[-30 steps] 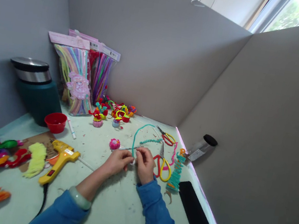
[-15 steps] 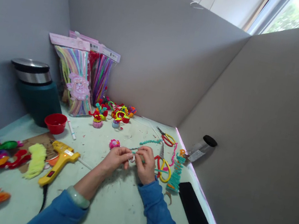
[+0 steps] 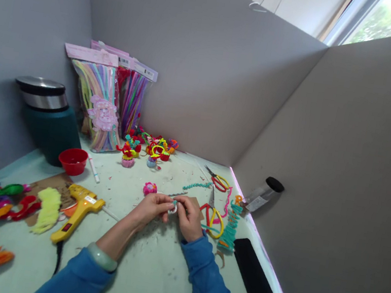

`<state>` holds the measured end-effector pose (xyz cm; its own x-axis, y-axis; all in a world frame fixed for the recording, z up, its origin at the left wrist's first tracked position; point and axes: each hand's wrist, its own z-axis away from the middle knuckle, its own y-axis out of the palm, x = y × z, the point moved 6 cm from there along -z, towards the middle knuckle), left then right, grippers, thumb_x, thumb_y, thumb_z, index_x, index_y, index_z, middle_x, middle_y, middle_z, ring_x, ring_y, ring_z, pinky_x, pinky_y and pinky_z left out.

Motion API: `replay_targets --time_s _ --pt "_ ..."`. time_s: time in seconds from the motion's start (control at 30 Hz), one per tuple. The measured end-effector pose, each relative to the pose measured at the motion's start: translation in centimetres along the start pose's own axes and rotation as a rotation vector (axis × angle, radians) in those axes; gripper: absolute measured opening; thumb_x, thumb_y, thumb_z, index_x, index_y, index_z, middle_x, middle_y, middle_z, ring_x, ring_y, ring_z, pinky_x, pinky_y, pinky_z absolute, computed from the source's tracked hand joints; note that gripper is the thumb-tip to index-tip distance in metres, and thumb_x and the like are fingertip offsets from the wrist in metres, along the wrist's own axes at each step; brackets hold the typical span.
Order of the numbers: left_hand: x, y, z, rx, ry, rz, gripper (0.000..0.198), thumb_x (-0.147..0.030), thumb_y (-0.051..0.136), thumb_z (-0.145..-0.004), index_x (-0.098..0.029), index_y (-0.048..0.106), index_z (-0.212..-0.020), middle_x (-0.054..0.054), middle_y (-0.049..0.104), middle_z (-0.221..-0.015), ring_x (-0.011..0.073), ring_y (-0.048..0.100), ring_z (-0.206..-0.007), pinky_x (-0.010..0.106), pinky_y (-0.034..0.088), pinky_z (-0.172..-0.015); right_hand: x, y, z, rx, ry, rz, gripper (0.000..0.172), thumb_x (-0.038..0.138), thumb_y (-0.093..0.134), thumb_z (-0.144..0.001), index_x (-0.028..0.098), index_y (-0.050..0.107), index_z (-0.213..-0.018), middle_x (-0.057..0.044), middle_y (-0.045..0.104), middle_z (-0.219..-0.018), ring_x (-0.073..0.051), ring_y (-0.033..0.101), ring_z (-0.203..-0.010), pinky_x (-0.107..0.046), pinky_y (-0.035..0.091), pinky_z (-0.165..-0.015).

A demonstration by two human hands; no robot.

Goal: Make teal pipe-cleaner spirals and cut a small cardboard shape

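Guessing we're mid-wrap, lower centre of frame: our left hand (image 3: 155, 206) pinches a small white curved piece (image 3: 174, 210), our right hand (image 3: 189, 219) has fingers closed on fuzzy teal wire (image 3: 174, 203). Next turn probably needs snug tension.

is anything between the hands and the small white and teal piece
Nothing visible: the left hand pinches the white and teal piece, and the right hand is right beside it. The nearer scissors lie beyond the right hand, off to the side.

blue sleeves (image 3: 214, 290), pale green bangle (image 3: 102, 257)
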<state>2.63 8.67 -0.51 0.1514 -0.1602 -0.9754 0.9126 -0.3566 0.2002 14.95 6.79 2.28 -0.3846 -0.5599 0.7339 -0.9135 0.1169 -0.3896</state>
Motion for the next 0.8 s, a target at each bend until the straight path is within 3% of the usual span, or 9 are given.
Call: replay_targets --time_s 0.23,0.57,0.8 --pt "0.7 -0.3 -0.5 -0.035 0.013 -0.005 0.029 -0.035 0.071 -0.063 -0.011 0.060 -0.073 -0.002 0.057 -0.047 0.0076 0.050 -0.037 0.018 0.033 -0.043 0.0 0.0 0.1 -0.004 -0.048 0.051 0.017 0.016 0.046 -0.085 0.019 0.061 -0.093 -0.006 0.064 -0.086 -0.018 0.058 -0.082 -0.031 0.046 -0.074" --pt "-0.3 0.0 0.0 -0.057 0.033 -0.006 0.025 -0.030 0.072 -0.060 -0.011 0.060 -0.074 -0.003 0.057 -0.047 0.0073 0.050 -0.036 0.018 0.033 -0.041 1.0 -0.6 -0.4 -0.070 -0.071 0.016 0.011 0.018 0.050 -0.085 0.019 0.059 -0.080 -0.004 0.058 -0.079 -0.017 0.055 -0.079 -0.031 0.045 -0.071" --pt "0.0 -0.1 -0.5 -0.085 0.093 -0.031 0.022 -0.029 0.070 -0.061 -0.013 0.057 -0.068 -0.004 0.057 -0.050 0.0073 0.050 -0.036 0.018 0.035 -0.040 0.9 -0.5 -0.3 -0.064 -0.072 0.029 0.011 0.017 0.048 -0.084 0.019 0.057 -0.078 -0.003 0.056 -0.077 -0.017 0.053 -0.075 -0.030 0.043 -0.067"
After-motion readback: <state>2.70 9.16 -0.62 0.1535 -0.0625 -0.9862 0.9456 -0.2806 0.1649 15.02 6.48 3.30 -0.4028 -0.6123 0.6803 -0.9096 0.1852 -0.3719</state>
